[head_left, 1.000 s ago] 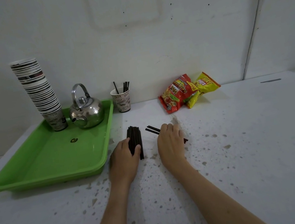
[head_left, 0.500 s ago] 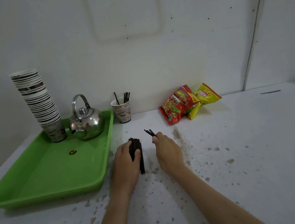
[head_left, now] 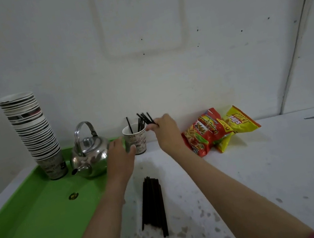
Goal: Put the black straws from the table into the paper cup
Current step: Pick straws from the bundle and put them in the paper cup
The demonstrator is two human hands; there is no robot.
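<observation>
Since hands left bundle [head_left: 151,203], R hand [head_left: 165,130] grip pinching straws [head_left: 146,118] over cup [head_left: 136,141], L hand [head_left: 121,154] cupping it.

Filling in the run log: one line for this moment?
right hand: straws over cup | left hand: steadying cup | bundle: on table

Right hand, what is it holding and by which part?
The right hand pinches a few black straws near their lower ends, tips fanning up beside the paper cup.

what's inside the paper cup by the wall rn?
The paper cup holds several black straws standing up past its rim. The right hand holds a few more at the rim. The cup wall hides their lower ends and the bottom.
</observation>
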